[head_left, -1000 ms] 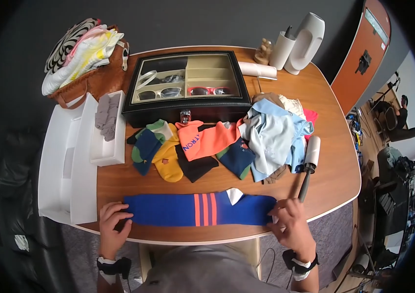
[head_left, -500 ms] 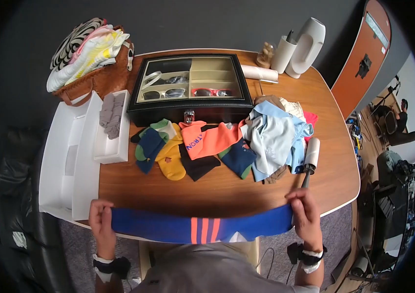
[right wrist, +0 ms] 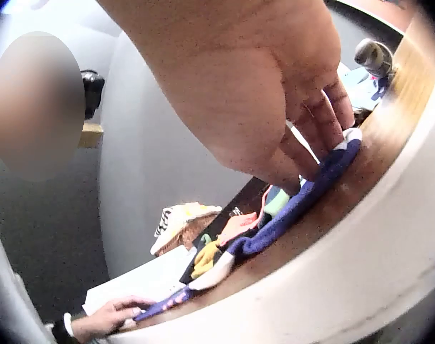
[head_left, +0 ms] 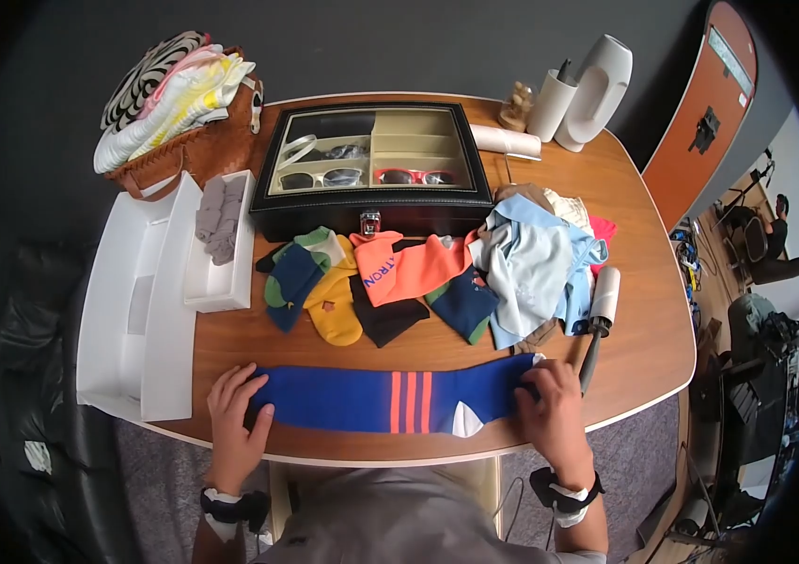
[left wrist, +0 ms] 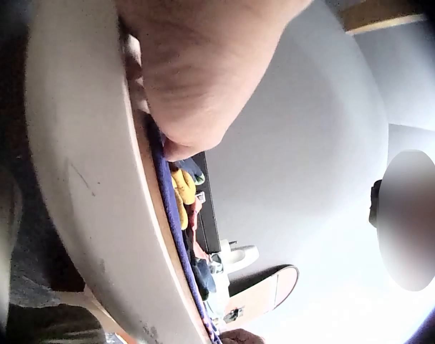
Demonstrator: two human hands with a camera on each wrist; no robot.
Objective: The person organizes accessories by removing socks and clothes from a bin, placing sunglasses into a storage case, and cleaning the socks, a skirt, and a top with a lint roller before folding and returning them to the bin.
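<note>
A long blue sock [head_left: 324, 399] with orange stripes lies flat along the near part of the table, its white heel patch towards the near edge. My left hand [head_left: 237, 423] rests on the sock's left end, fingers spread. On the right end, my right hand [head_left: 556, 418] touches the fabric beside a bit of white toe. In the right wrist view, fairly straight fingers [right wrist: 323, 136] of the right hand [right wrist: 274, 93] press on the blue sock [right wrist: 278, 223]. The left wrist view has the left hand [left wrist: 196, 72] over the sock's edge [left wrist: 167, 186], its fingertips mostly hidden.
Behind the sock lie a yellow sock [head_left: 335, 320], an orange sock [head_left: 418, 268] and a pile of light blue clothes [head_left: 531, 258]. A glasses case [head_left: 371, 211] stands behind them. White boxes [head_left: 166, 348] are at left, a lint roller [head_left: 605, 296] at right.
Both hands lifted the stretched sock off the table and laid it down again. Its white heel patch, earlier on the far side, now faces the near edge. The fingers have loosened their grip.
</note>
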